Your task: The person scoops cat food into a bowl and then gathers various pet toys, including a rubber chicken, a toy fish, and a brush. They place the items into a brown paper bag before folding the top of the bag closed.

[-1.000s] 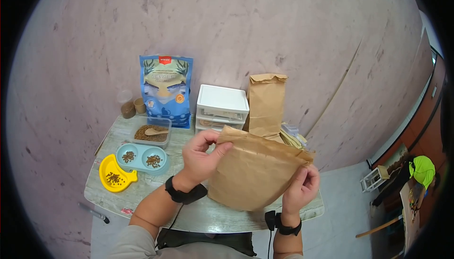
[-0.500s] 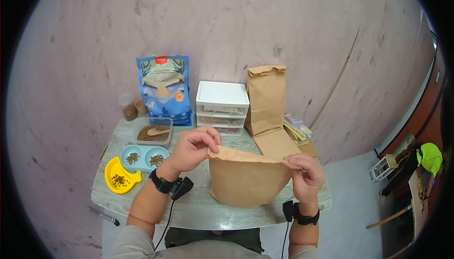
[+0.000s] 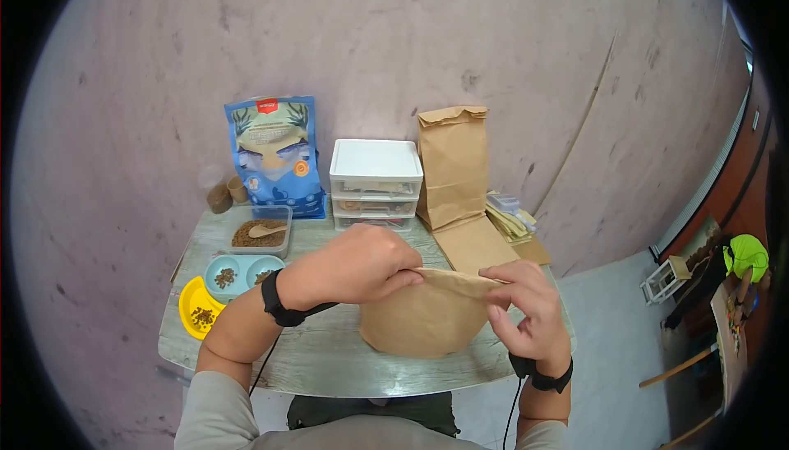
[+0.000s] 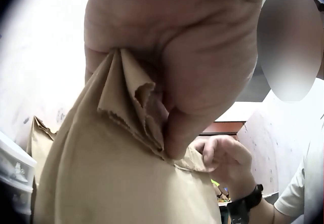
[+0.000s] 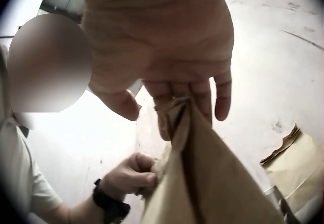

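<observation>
A brown paper bag stands on the table in front of the person, its mouth pressed together and turned over in a narrow fold. At the left end of that fold my left hand pinches the paper, knuckles up. The left wrist view shows the creased, zigzag-cut rim tucked between its thumb and fingers. At the other corner is my right hand, with its fingers lying against the far side of the bag. Its thumb is apart from the paper in the right wrist view.
Behind stand a blue pet food bag, a white drawer unit and a tall paper bag. At left are a kibble box with a scoop, a blue double bowl and a yellow bowl. Another person is far right.
The bag has come down from a tilt to stand upright on the table. My left hand has moved right and turned knuckles up over the rim; my right thumb has come off the paper.
</observation>
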A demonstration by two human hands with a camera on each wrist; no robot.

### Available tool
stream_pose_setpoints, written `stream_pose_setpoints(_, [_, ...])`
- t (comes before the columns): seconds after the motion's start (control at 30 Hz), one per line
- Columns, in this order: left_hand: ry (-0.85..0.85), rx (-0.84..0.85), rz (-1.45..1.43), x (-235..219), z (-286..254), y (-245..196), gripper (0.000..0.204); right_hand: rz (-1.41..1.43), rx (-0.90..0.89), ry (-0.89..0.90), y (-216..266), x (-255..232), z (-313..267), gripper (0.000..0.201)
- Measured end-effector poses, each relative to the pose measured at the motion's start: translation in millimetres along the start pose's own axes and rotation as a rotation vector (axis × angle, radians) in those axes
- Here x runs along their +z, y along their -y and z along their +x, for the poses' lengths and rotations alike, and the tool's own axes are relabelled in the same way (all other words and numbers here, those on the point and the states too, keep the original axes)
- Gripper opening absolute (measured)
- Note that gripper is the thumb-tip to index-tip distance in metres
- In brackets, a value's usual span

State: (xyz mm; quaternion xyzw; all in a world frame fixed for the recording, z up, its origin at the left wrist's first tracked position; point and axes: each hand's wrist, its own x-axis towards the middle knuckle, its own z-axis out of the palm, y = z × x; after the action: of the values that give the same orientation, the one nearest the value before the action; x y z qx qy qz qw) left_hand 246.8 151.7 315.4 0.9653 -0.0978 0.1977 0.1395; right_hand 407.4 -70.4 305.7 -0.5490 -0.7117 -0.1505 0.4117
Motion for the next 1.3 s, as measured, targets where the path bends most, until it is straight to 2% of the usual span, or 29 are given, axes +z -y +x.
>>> stream_pose_setpoints(0.07, [-0.029, 0.044, 0.01, 2, 5, -3, 0.017, -0.103, 0.13, -0.062, 8, 4, 5, 0.01])
stream_pose_setpoints(0.1, [-0.063, 0.079, 0.022, 4, 7, -5, 0.016, -0.106, 0.14, -0.067, 10, 8, 8, 0.01])
stream_pose_setpoints(0.17, [-0.089, 0.086, 0.031, 6, 8, -7, 0.016, -0.255, 0.088, 0.095, 11, 14, 17, 0.014])
stream_pose_setpoints(0.33, [-0.098, 0.052, 0.076, 1, -7, 6, 0.013, -0.31, 0.029, 0.119, -11, 18, 12, 0.012])
stream_pose_setpoints(0.4, [-0.095, -0.124, -0.025, -4, -17, 15, 0.01, -0.339, 0.056, 0.072, -18, 10, 6, 0.01])
stream_pose_setpoints(0.57, [-0.147, -0.228, -0.043, -6, -26, 31, 0.01, -0.295, 0.101, -0.018, -41, 9, 0, 0.007])
stream_pose_setpoints(0.67, [-0.172, -0.217, 0.034, -7, -5, 44, 0.01, -0.269, 0.136, -0.067, -68, 4, 4, 0.005])
stream_pose_setpoints(0.7, [-0.245, -0.187, 0.045, -7, 7, 48, 0.011, -0.275, 0.169, -0.102, -78, 1, 8, 0.005])
stream_pose_setpoints(0.83, [-0.341, -0.115, 0.157, -14, 60, 63, 0.013, -0.328, 0.25, -0.154, -114, -23, 34, 0.006])
stream_pose_setpoints(0.9, [-0.326, -0.263, -0.013, -16, 84, 64, 0.016, -0.298, 0.36, -0.194, -128, -36, 45, 0.007])
stream_pose_setpoints(1.03, [-0.374, -0.229, 0.001, -1, 118, 81, 0.017, -0.315, 0.365, -0.193, -163, -50, 56, 0.008])
stream_pose_setpoints(1.13, [-0.395, -0.284, -0.075, 19, 140, 97, 0.021, -0.41, 0.407, -0.169, -192, -48, 62, 0.01])
stream_pose_setpoints(1.2, [-0.285, -0.395, -0.083, 37, 148, 107, 0.025, -0.157, 0.583, -0.181, -229, -32, 55, 0.014])
stream_pose_setpoints(1.23, [-0.267, -0.373, -0.044, 51, 150, 117, 0.027, -0.124, 0.616, -0.151, -257, -24, 41, 0.025])
stream_pose_setpoints(1.3, [-0.265, -0.406, -0.011, 60, 151, 122, 0.027, -0.121, 0.638, -0.17, -260, -14, 28, 0.031])
